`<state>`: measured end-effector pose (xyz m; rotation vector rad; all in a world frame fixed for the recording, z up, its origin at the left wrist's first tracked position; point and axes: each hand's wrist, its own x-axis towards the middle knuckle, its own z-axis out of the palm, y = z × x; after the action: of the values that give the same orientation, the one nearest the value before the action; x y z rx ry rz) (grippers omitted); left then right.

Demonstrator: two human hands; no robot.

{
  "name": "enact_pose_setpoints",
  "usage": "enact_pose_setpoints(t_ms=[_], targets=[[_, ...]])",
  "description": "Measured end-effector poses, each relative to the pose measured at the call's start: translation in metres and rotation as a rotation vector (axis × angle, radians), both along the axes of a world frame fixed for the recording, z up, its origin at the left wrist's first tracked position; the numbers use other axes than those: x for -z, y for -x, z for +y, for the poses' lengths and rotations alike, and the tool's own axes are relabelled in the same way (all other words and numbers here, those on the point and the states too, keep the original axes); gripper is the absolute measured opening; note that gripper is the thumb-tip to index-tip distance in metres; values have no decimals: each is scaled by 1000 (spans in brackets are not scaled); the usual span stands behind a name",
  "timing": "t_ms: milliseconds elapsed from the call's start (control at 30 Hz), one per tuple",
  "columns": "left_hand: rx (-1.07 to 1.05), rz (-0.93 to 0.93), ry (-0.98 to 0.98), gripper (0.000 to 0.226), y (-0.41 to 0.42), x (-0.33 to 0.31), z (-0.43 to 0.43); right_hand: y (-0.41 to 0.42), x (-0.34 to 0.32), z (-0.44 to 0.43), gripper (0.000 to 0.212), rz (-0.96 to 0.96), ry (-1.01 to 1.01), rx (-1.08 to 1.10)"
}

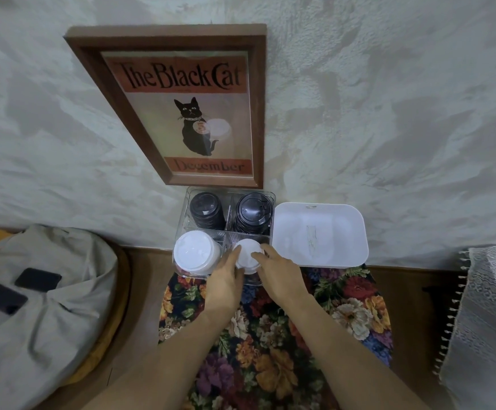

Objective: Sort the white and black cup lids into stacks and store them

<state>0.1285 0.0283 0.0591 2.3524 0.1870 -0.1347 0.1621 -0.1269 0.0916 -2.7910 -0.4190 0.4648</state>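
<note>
A clear four-compartment organizer (271, 199) stands against the wall. Its two far compartments hold stacks of black lids: a small stack (206, 209) at far left and a wider stack (252, 213) at far right. The near-left compartment holds a tall stack of large white lids (195, 255). Over the near-right compartment, both hands hold a stack of small white lids (248, 255). My left hand (225, 281) grips its left side and my right hand (277, 272) grips its right side, fingertips on top.
An empty white plastic bin (319, 235) sits right of the organizer. A floral mat (344, 315) covers the brown surface below. A grey cloth bundle (51, 291) with dark items lies left, a lace cloth (489, 315) right. A framed cat poster (187, 108) leans on the wall.
</note>
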Motion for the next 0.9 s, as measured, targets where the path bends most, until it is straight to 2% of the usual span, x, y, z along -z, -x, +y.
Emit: enact_pose_setpoints(t_ms=[167,300,533,900], targets=[[90,-23,-83,50,13,4,6,2,0,0,41,-27,-9,-3],[123,21,-102,53,17,-1,9,2,2,1,50,-22,-1,-9],[200,107,-229,53,12,-4,13,-1,1,0,47,-5,26,-21],[225,115,-222,56,12,-29,10,3,-15,-7,48,10,17,-73]])
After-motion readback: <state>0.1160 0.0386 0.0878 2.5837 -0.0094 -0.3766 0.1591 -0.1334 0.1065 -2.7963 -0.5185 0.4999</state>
